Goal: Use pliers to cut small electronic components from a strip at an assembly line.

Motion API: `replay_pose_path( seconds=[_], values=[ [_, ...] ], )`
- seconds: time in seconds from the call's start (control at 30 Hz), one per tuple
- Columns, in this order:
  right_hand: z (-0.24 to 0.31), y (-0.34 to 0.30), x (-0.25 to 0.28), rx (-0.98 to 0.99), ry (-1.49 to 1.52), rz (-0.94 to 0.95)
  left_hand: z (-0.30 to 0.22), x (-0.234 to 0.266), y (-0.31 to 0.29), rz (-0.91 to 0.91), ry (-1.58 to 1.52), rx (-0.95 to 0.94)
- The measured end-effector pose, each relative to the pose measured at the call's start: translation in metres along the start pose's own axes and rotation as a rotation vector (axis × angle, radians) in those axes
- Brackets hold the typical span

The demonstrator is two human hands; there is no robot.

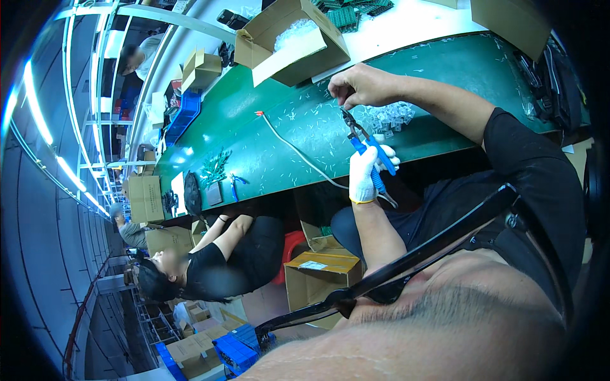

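Observation:
My left hand, in a white knitted glove, is closed round the blue handles of a pair of nippers. The jaws point up toward my right hand, which is bare. Its thumb and fingers are pinched together at the tip of the jaws, and whatever they hold is too small to make out. Just beyond the nippers, a heap of small clear plastic pieces lies on the green tabletop.
Short pale slivers are scattered over the table. A cable with an orange end crosses it. An open cardboard box stands at the far side, near green parts. At left, a co-worker sits near another blue-handled tool.

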State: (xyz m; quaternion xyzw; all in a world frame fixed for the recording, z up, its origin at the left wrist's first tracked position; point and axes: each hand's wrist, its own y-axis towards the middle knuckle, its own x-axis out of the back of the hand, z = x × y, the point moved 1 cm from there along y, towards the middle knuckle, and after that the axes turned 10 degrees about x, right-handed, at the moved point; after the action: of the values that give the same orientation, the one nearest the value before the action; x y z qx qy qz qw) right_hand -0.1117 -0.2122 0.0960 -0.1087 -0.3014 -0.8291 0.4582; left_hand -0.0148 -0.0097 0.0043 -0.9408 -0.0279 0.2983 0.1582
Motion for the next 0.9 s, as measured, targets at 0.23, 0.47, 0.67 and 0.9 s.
replay_pose_path(
  seconds=[0.23,0.47,0.67,0.9],
  values=[
    [0.006,0.0,0.004,-0.023,0.06,0.033,-0.003,-0.002,-0.001,0.066,-0.03,-0.011],
    [0.005,-0.002,0.002,0.002,0.017,0.023,-0.009,-0.011,-0.009,-0.036,0.029,-0.026],
    [0.004,0.001,0.002,-0.043,0.065,0.003,-0.01,-0.007,-0.006,-0.096,0.085,-0.019],
    [-0.001,-0.001,0.005,-0.033,0.039,-0.014,-0.005,0.009,0.009,-0.065,-0.206,-0.005]
  ],
)
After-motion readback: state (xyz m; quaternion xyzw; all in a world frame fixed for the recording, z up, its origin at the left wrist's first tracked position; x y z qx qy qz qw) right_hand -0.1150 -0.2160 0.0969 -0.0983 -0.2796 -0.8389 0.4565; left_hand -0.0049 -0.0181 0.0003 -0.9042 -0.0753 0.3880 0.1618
